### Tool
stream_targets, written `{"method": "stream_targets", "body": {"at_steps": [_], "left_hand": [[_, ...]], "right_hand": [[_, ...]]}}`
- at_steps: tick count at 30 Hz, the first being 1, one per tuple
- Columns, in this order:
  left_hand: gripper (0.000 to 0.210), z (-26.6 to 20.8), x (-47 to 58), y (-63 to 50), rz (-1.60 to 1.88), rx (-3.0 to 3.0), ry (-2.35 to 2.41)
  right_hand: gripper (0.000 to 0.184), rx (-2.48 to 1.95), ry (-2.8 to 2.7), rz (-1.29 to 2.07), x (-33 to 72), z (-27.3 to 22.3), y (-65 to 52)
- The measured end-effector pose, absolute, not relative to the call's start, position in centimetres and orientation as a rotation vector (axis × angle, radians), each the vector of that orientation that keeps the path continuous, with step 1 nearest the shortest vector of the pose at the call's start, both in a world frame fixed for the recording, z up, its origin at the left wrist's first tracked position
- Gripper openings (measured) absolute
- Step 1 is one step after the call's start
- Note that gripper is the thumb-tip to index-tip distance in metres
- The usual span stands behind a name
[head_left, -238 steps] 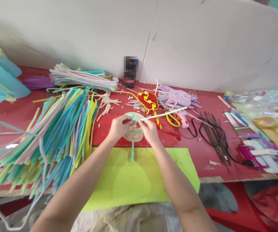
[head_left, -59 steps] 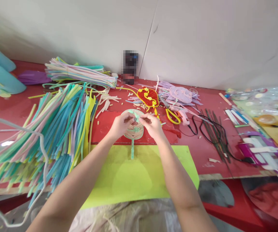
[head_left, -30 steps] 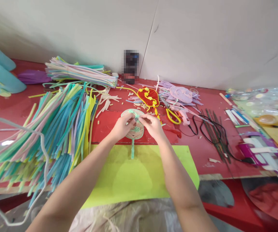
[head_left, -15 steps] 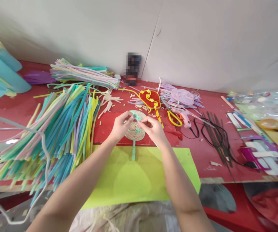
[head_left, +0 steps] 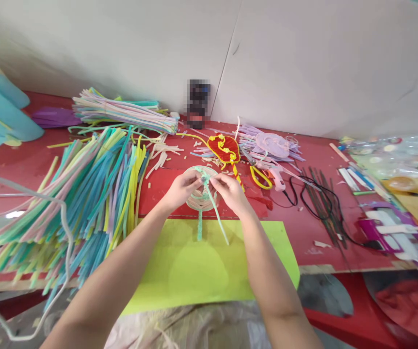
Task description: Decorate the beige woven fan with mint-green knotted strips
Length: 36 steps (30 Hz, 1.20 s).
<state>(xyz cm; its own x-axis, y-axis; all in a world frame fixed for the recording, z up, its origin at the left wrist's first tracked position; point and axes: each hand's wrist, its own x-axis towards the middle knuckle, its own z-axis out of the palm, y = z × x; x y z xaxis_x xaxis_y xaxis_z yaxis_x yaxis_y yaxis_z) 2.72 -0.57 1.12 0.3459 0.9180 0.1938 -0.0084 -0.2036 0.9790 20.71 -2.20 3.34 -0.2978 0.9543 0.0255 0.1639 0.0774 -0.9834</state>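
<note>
Both hands meet over a round fan (head_left: 194, 202) of pale pipe cleaners with a mint-green edge and handle, lying flat. Pinched in the fingers of my left hand (head_left: 183, 188) is a small mint-green pipe-cleaner flower (head_left: 205, 178). My right hand (head_left: 231, 193) has thumb and fingertips closed at the flower's right side, apparently on it too. From the flower a straight pale green stem (head_left: 218, 218) slants down to the right, over the yellow-green sheet (head_left: 198, 271). The hands and flower cover part of the fan's face.
Pipe-cleaner bundles (head_left: 96, 189) fill the left. Behind lie a red and yellow fan (head_left: 223, 148), lilac pipe cleaners (head_left: 250, 135), yellow-handled scissors (head_left: 261, 178) and a pink glue gun (head_left: 277, 178) with a black cord. A purple and white power strip (head_left: 391, 230) sits at right.
The flower has turned in my fingers, and its long stem now points down toward me. My hands have stayed over the fan; the whole view has shifted slightly.
</note>
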Motion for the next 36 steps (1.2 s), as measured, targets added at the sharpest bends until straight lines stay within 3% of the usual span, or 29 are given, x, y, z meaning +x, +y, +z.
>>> {"method": "stream_targets", "body": {"at_steps": [14,23,31,36], "left_hand": [[0.026,0.83,2.81,-0.48,1.034,1.672,0.793],[0.025,1.12,3.12,-0.88,1.112,1.670,0.828],[0.027,1.18,2.72,-0.74,1.009,1.661,0.747],[0.025,1.38,2.98,-0.95,1.045,1.635,0.783]], "right_hand": [[0.024,-1.064,-1.661,1.401,20.56,2.77,-2.19],[0.021,-1.038,-1.714,1.185,20.27,3.01,-2.14],[0.025,-1.047,-1.683,1.290,20.41,3.37,-2.52],[0.022,-1.023,-1.727,1.117,20.01,3.28,-2.48]]}}
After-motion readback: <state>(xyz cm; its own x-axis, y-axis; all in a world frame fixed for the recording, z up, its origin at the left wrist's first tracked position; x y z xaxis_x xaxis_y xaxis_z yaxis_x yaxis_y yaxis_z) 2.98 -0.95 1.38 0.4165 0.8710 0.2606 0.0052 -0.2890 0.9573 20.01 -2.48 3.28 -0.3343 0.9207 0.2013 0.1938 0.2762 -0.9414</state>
